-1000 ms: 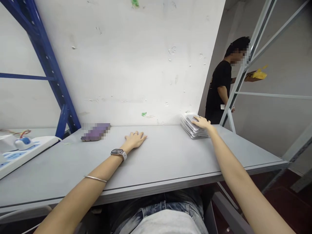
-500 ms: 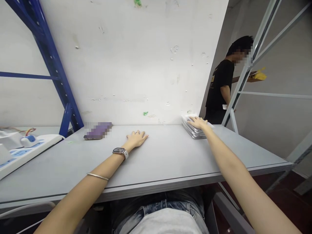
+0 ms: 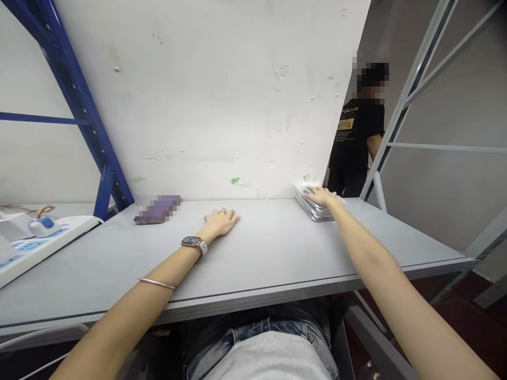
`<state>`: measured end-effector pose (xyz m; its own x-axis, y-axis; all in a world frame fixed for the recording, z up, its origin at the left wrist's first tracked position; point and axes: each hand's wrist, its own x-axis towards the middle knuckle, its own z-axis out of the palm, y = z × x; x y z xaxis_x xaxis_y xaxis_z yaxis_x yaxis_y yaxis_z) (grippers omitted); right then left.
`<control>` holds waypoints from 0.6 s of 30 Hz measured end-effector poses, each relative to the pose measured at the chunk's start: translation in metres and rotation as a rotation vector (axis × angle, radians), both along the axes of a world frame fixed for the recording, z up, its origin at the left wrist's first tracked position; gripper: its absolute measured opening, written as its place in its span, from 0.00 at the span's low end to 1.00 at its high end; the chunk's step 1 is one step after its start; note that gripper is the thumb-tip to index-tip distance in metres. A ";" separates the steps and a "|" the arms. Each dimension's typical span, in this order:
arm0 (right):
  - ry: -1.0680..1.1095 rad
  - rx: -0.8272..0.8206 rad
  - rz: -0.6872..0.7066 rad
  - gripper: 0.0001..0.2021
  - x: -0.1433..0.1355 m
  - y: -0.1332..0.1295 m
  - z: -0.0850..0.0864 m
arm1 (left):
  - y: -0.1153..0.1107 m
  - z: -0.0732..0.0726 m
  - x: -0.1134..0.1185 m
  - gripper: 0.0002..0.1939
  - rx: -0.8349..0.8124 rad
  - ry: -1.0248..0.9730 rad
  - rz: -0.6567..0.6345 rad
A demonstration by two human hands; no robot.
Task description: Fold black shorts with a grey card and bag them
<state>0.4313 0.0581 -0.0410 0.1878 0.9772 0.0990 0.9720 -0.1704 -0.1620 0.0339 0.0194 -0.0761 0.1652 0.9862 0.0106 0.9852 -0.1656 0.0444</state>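
Note:
My left hand [image 3: 221, 222] lies flat on the grey table [image 3: 261, 253], fingers spread, with nothing in it. A watch [image 3: 194, 243] and a thin bangle [image 3: 157, 283] are on that arm. At the back right, my right hand [image 3: 321, 196] rests palm down with fingers apart on a stack of thin white packets [image 3: 312, 209]. The hand covers part of the stack's top, so what the packets contain cannot be made out. Left of my left hand lies a purple phone-shaped object [image 3: 158, 209], blurred by pixels.
A white power strip [image 3: 51, 245] with plugs is at the table's left edge. Behind the table rises a white panel [image 3: 206, 105], with a blue rack post [image 3: 85, 100] at left and a grey metal frame [image 3: 396, 126] at right. A person in black [image 3: 356, 137] stands beyond the panel.
Both my hands stay in place, the right one still on the stack. The person beyond the panel has turned and shifted left; the yellow thing they held is out of sight. The view tilts slightly.

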 end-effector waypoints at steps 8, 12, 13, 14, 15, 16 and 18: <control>0.000 0.041 0.002 0.33 0.000 -0.003 -0.006 | -0.001 0.000 0.000 0.32 0.003 -0.004 -0.006; -0.006 0.052 0.014 0.34 0.001 -0.005 -0.005 | -0.001 0.000 0.000 0.31 -0.001 -0.006 -0.004; -0.012 0.057 0.010 0.35 0.001 -0.006 -0.004 | -0.001 0.000 0.000 0.31 -0.001 -0.008 0.001; -0.019 0.068 0.004 0.35 0.001 -0.007 -0.002 | -0.001 -0.001 0.000 0.31 -0.003 -0.013 0.006; -0.029 0.087 -0.005 0.35 -0.001 -0.008 0.000 | -0.001 -0.001 0.000 0.31 -0.004 -0.020 0.009; -0.040 0.114 -0.011 0.36 -0.005 -0.009 0.003 | -0.001 -0.002 0.000 0.32 -0.005 -0.027 0.011; -0.076 0.199 0.009 0.36 -0.021 -0.012 0.007 | 0.000 -0.003 0.000 0.32 -0.003 -0.037 0.009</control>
<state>0.4099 0.0462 -0.0343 0.1642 0.9385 0.3037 0.9839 -0.1340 -0.1179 0.0335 0.0192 -0.0788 0.1560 0.9877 0.0138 0.9843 -0.1567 0.0817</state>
